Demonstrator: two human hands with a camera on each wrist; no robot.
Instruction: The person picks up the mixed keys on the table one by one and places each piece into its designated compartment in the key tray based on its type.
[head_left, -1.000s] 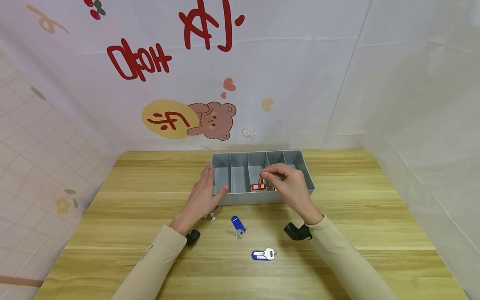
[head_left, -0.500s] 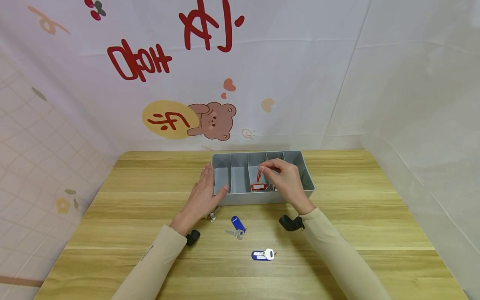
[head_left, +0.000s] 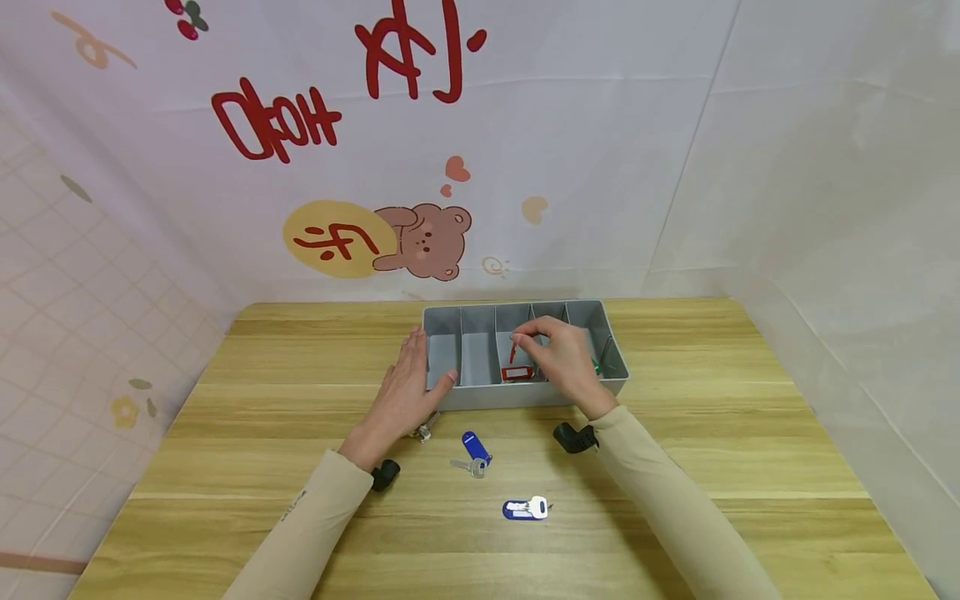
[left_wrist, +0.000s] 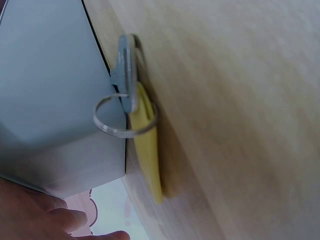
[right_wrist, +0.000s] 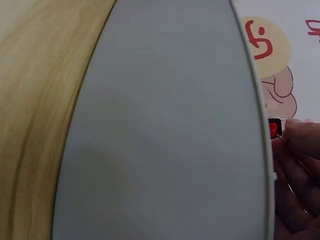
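A grey box [head_left: 487, 398] with several compartments stands on the table. My left hand [head_left: 401, 385] rests against its left end with straight fingers. Between thumb and fingertips my right hand [head_left: 564, 362] pinches a red key tag [head_left: 513, 353], which hangs in the middle compartment; in the right wrist view that tag [right_wrist: 273, 129] shows by the thumb. Below it, inside the same compartment, lies another red key tag [head_left: 516, 373]. Something green [head_left: 596, 366] shows in a right-hand compartment, mostly behind my right hand. Any key on the held tag cannot be made out.
In front of the box lie a blue key tag [head_left: 476, 445] with a key [head_left: 471, 467], and a second blue tag [head_left: 513, 514] under a key [head_left: 537, 507]. A yellow key tag [left_wrist: 146, 145] with ring and key leans near the box's front wall.
My right hand has moved slightly left and back with the red key tag, uncovering more of the right compartments. My left hand has stayed in place.
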